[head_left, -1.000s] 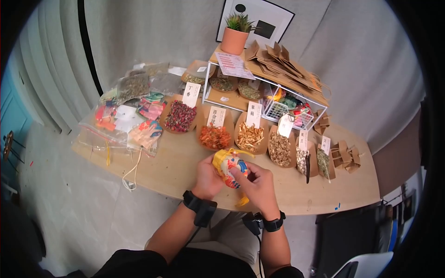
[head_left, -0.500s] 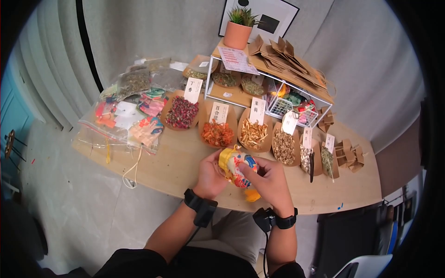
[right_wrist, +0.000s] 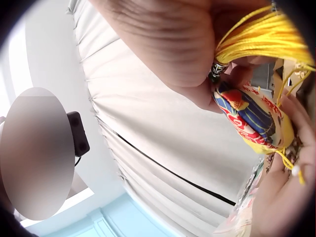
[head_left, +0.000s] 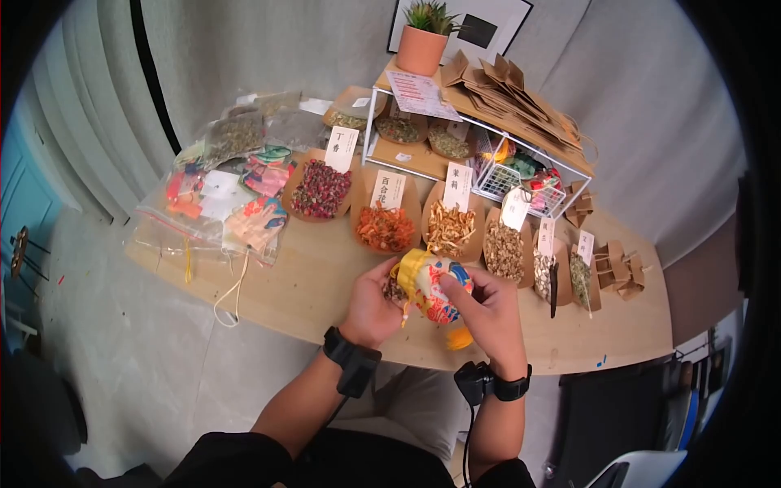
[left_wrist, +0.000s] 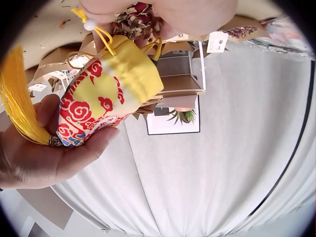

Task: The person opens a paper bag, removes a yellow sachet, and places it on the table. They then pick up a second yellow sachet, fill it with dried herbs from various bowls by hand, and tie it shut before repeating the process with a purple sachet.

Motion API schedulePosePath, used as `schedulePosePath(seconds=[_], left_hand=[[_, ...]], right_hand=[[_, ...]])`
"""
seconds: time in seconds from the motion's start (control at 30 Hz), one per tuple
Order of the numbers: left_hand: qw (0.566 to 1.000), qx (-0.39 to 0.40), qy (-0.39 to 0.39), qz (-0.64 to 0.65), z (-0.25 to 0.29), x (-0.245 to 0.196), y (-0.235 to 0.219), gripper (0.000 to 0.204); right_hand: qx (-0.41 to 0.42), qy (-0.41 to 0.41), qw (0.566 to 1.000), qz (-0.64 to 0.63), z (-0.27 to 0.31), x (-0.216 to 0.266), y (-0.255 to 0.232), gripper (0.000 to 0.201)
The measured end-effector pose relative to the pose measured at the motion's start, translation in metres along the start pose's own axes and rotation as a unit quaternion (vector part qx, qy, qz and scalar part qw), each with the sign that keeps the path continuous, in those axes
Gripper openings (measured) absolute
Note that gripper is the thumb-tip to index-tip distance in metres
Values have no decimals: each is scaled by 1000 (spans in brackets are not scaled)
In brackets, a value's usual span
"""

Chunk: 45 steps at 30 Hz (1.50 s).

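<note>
My right hand (head_left: 498,313) grips a yellow, red and blue brocade drawstring sachet (head_left: 435,297) by its lower end. The sachet is tilted, its yellow gathered neck pointing to my left hand (head_left: 368,305). That hand is cupped at the sachet's mouth, with dried flowers (left_wrist: 137,20) held in it. Yellow drawstrings with a white bead (left_wrist: 90,24) hang at the neck. From the sachet's bottom end a yellow tassel (right_wrist: 269,37) hangs past my right hand. The inside of the sachet is hidden.
Labelled kraft trays of dried herbs, among them rosebuds (head_left: 321,189), orange petals (head_left: 384,228) and pale strips (head_left: 450,228), line the table (head_left: 309,285). Plastic bags (head_left: 220,191) lie at left. Behind stands a shelf (head_left: 407,167) with paper bags (head_left: 512,98) and a potted plant (head_left: 421,49).
Both hands have shifted slightly right relative to the trays, the right hand more. The sachet's neck has moved away from the left palm, and dried flowers now show in that palm.
</note>
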<state>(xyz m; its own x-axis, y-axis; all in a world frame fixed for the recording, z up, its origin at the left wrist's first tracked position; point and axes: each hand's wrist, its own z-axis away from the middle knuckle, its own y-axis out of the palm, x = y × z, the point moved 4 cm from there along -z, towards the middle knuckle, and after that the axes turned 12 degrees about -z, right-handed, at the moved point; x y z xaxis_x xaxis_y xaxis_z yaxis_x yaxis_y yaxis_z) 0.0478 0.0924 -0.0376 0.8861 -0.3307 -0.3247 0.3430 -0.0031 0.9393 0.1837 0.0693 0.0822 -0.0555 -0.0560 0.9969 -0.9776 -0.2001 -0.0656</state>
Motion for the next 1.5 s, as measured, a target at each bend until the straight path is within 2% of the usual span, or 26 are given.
schedulePosePath(seconds=[0.17,0.27,0.33,0.43,0.47,0.57,0.67,0.77,0.8,0.9,1.1,1.3,1.4,1.5], left_hand=[[1000,-17,-1,17,0,-1,4,36],[998,12,13,66,-1,-2,-5,34],[996,-6,26,83,2,-4,0,34],[996,7,47,77,2,-4,-2,33],[996,19,54,70,1,-4,-2,33],[998,-2,42,50,2,-3,-1,32],[999,-19,22,38,3,-2,2,32],[999,-13,36,5,6,-5,4,32],[999,-17,44,17,5,-6,4,32],[996,-27,63,51,4,-6,-3,31],[995,-16,66,76,5,-8,3,28],[993,-41,64,86,7,-9,5,28],[992,-40,65,96,6,-10,2,28],[992,-42,67,99,7,-11,2,29]], right_hand=[[-9,5,1000,-9,5,-8,-8,26],[-15,9,1000,1,8,-34,-21,26],[-22,12,1000,7,14,-53,-28,26],[-1,52,998,47,24,-67,-31,28],[-9,-12,993,115,26,-63,-30,30],[-9,-127,955,267,27,-52,-28,37],[-56,-76,981,172,31,-46,-14,39],[-25,-20,994,106,30,-64,-8,42],[-26,-7,995,94,29,-70,-10,35],[-61,-40,995,-63,27,-83,-7,29],[-120,-57,960,-246,33,-89,-2,24],[-131,-81,944,-292,38,-92,-6,30],[-180,-149,919,-318,41,-87,-10,30],[-193,-165,898,-359,38,-84,-21,30]])
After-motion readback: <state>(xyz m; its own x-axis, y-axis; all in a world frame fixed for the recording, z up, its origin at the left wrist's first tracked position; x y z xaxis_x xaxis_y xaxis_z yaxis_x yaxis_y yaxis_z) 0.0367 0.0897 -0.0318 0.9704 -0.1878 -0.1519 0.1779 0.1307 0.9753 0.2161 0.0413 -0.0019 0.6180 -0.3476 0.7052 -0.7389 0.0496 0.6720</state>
